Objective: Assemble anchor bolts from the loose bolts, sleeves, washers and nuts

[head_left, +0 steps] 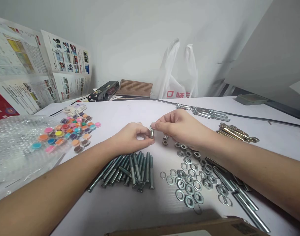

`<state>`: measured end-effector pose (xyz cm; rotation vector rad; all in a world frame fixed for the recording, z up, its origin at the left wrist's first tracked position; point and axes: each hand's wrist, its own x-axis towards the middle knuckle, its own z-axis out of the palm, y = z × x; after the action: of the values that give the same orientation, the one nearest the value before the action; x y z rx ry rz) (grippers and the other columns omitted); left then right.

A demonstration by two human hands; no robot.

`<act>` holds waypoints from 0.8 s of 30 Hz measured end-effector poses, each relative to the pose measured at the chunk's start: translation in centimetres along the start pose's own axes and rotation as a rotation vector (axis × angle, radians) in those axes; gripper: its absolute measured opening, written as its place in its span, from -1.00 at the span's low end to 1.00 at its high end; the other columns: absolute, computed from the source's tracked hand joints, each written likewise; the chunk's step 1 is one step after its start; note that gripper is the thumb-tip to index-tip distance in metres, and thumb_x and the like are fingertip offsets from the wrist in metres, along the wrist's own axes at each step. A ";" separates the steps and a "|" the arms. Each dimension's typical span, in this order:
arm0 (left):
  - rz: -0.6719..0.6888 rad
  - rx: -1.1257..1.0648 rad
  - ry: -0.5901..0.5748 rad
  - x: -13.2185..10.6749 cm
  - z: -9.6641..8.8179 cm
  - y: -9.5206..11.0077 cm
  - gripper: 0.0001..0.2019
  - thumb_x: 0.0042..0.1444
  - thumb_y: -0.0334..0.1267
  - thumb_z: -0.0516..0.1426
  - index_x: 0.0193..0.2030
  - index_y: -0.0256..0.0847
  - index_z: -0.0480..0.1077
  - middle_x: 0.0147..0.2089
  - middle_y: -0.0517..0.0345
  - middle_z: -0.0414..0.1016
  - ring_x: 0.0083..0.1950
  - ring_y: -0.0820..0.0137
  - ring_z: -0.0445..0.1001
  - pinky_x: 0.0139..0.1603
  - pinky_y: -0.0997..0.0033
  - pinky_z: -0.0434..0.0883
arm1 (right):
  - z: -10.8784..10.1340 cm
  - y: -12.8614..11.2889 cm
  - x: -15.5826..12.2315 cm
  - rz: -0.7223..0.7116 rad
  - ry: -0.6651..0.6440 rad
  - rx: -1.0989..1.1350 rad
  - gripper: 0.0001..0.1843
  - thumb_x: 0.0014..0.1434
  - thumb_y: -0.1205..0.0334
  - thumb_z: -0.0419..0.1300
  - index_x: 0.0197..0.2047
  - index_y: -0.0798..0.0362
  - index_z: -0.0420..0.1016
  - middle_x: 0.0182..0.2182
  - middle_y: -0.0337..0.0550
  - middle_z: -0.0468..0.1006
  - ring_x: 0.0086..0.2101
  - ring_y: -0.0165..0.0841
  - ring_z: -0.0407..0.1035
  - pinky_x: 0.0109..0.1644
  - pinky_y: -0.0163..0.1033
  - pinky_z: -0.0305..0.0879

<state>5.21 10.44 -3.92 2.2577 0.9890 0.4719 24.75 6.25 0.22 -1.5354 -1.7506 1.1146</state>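
My left hand (134,137) is closed, thumb and fingers around a short upright silver bolt (152,133). My right hand (178,127) pinches a small round metal piece (151,127) at the bolt's top; whether it is a nut or a washer I cannot tell. Just below the right fingers lies a nut (165,143), with another metal part partly hidden by the hand. A pile of dark steel bolts (140,170) is in front of the left hand. Loose nuts and washers (189,180) spread below the right wrist.
Silver assembled bolts (204,112) and brass-coloured bolts (235,132) lie at the right, with long metal rods (249,209) nearer. Small coloured pots (68,129) and bubble wrap (19,147) occupy the left. A cardboard box (184,227) is in front; a plastic bag (174,82) stands behind.
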 end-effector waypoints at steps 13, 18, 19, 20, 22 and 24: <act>-0.062 -0.016 -0.028 0.1 0.1 0.2 -0.73 0.08 -0.05 0.18 -0.30 -0.24 0.54 -0.33 0.24 0.52 -0.27 0.59 0.43 -0.17 0.57 0.31 | -5.6 -0.2 1.7 0.320 -0.073 0.545 -0.90 0.08 0.50 0.17 -0.29 0.19 0.40 -0.39 -0.10 0.46 -0.48 -0.54 0.34 -0.45 -0.50 0.34; -0.069 -0.007 -0.018 0.2 0.1 0.1 -0.73 0.08 -0.05 0.18 -0.30 -0.24 0.54 -0.31 0.22 0.52 -0.25 0.58 0.44 -0.14 0.56 0.30 | -5.0 1.8 2.7 0.285 -0.109 0.286 -0.95 0.05 0.34 0.12 -0.36 0.15 0.35 -0.52 -0.17 0.27 -0.56 -0.50 0.08 -0.58 -0.37 0.00; -0.069 -0.004 -0.020 0.3 0.1 0.1 -0.72 0.08 -0.05 0.18 -0.31 -0.25 0.54 -0.32 0.21 0.52 -0.25 0.58 0.44 -0.14 0.56 0.30 | -4.9 1.9 2.6 0.241 -0.115 0.182 -0.93 0.07 0.31 0.14 -0.37 0.15 0.38 -0.53 -0.15 0.29 -0.55 -0.48 0.11 -0.56 -0.34 0.01; -0.071 0.000 -0.020 0.3 0.2 0.1 -0.72 0.08 -0.05 0.18 -0.31 -0.25 0.54 -0.32 0.21 0.53 -0.25 0.57 0.44 -0.14 0.55 0.30 | -4.8 2.0 2.5 0.175 -0.127 0.022 -0.91 0.08 0.28 0.16 -0.38 0.14 0.42 -0.53 -0.13 0.32 -0.54 -0.45 0.14 -0.53 -0.31 0.04; -0.073 0.002 -0.020 0.3 0.2 0.1 -0.72 0.09 -0.05 0.18 -0.31 -0.25 0.54 -0.32 0.22 0.53 -0.25 0.58 0.44 -0.15 0.56 0.30 | -4.6 1.8 2.2 0.011 -0.154 -0.367 -0.90 0.10 0.26 0.17 -0.35 0.11 0.48 -0.50 -0.12 0.42 -0.52 -0.40 0.22 -0.47 -0.26 0.11; -0.072 -0.003 -0.021 0.3 0.2 0.1 -0.73 0.09 -0.05 0.18 -0.31 -0.24 0.54 -0.33 0.23 0.53 -0.26 0.59 0.44 -0.15 0.57 0.30 | -4.5 1.8 1.9 -0.107 -0.203 -0.630 -0.83 0.11 0.30 0.10 -0.25 0.07 0.51 -0.46 -0.14 0.49 -0.49 -0.38 0.29 -0.42 -0.25 0.17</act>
<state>5.53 10.52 -3.96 2.2121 1.0546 0.4179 29.09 9.15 0.73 -1.6833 -2.4525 0.7132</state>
